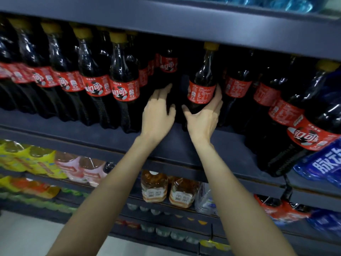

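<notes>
A dark cola bottle (203, 78) with a red label and a yellow cap stands on the dark shelf (177, 143), in a gap in the row. My right hand (204, 115) grips its lower body, thumb on the left side and fingers round the right. My left hand (158, 111) reaches into the gap just left of it, fingers stretched toward another cola bottle (168, 65) standing further back; whether they touch it is hard to tell in the dark.
A row of cola bottles (96, 78) fills the shelf to the left, and more cola bottles (287, 111) stand to the right. A shelf board (203, 28) hangs close above the caps. Lower shelves carry yellow drink packs (27, 159), tea bottles (155, 187) and blue packs (324, 163).
</notes>
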Motion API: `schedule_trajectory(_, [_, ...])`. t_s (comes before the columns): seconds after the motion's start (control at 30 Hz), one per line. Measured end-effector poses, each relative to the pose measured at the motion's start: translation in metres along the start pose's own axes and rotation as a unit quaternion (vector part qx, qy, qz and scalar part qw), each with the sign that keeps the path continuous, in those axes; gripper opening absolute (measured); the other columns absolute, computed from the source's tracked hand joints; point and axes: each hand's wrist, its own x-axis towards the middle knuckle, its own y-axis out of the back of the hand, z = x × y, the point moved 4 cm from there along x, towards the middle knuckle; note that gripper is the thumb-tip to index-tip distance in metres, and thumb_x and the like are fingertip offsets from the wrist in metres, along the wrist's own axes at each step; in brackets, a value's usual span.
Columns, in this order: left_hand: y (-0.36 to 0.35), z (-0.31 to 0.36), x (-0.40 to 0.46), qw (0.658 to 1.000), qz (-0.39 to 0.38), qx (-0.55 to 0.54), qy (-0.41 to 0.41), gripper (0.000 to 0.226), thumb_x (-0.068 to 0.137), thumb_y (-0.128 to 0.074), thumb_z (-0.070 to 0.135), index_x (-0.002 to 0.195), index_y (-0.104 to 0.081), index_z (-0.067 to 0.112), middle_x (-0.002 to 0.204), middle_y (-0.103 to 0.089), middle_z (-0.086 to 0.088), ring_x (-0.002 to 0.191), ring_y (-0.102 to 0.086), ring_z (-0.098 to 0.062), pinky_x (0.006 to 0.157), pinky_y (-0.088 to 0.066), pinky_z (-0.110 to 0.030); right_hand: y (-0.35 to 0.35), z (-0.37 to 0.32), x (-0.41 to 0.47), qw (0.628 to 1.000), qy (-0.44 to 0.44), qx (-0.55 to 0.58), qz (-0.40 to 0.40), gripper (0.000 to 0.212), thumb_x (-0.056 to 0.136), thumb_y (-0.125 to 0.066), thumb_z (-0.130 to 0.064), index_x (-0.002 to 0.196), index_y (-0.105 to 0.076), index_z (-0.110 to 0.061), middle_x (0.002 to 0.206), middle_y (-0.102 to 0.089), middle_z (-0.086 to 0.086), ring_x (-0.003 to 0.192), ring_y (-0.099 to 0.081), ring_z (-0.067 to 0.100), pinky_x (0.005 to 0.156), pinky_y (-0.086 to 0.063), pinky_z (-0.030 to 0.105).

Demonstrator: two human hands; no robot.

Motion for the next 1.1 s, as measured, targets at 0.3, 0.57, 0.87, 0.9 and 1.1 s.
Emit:
schedule_trajectory(0.3, [0.076,-0.047,-0.034,0.964,0.256,0.066,-0.026,0.065,0.086,-0.07,0.028,0.136,-0.041,-0.001,0.133,-0.046,-0.021,0.122,-0.035,-0.025,0.108,-0.024,-0.022,-0.073,-0.005,0.042,0.973,-0.03,0.125,-0.19,0.094,0.057,-0.087,-0.016,0.135,-0.035,-0.011,0.125,-0.053,0.005,0.116,-0.053,0.02,0.104,-0.042,0.039])
schedule_trajectory(0.57, [0.064,-0.059,-0.029,0.979,0.201,0.029,0.007,0.08,0.082,-0.075,0.023,0.143,-0.026,0.009,0.135,-0.04,-0.026,0.122,-0.036,-0.03,0.102,-0.016,-0.008,-0.081,-0.004,0.059,0.964,-0.001,0.044,-0.263,0.091,0.067,-0.084,-0.026,0.139,-0.03,-0.018,0.132,-0.054,0.001,0.118,-0.053,0.014,0.103,-0.043,0.032])
schedule_trajectory(0.87, [0.059,-0.057,-0.03,0.977,0.211,0.027,0.024,0.078,0.083,-0.071,0.025,0.144,-0.022,0.015,0.138,-0.038,-0.022,0.122,-0.031,-0.024,0.095,-0.044,-0.031,-0.1,-0.014,0.051,0.973,0.003,0.005,-0.231,0.087,0.077,-0.076,-0.022,0.146,-0.022,-0.013,0.133,-0.054,0.01,0.121,-0.051,0.024,0.103,-0.042,0.037])
schedule_trajectory(0.9, [0.059,-0.057,-0.03,0.977,0.21,0.027,0.026,0.079,0.083,-0.071,0.025,0.144,-0.022,0.014,0.138,-0.038,-0.022,0.122,-0.03,-0.023,0.093,-0.048,-0.036,-0.102,-0.012,0.051,0.975,0.004,0.002,-0.223,0.088,0.077,-0.075,-0.023,0.146,-0.021,-0.013,0.134,-0.053,0.01,0.122,-0.051,0.026,0.104,-0.041,0.042])
schedule_trajectory(1.1, [0.064,-0.049,-0.038,0.98,0.194,0.008,0.034,0.071,0.087,-0.062,0.017,0.146,-0.026,0.002,0.144,-0.035,-0.019,0.128,-0.032,-0.027,0.099,-0.045,-0.041,-0.101,-0.008,0.036,0.975,-0.047,0.003,-0.219,0.092,0.077,-0.075,-0.02,0.148,-0.019,-0.009,0.147,-0.037,0.014,0.135,-0.037,0.028,0.111,-0.033,0.044])
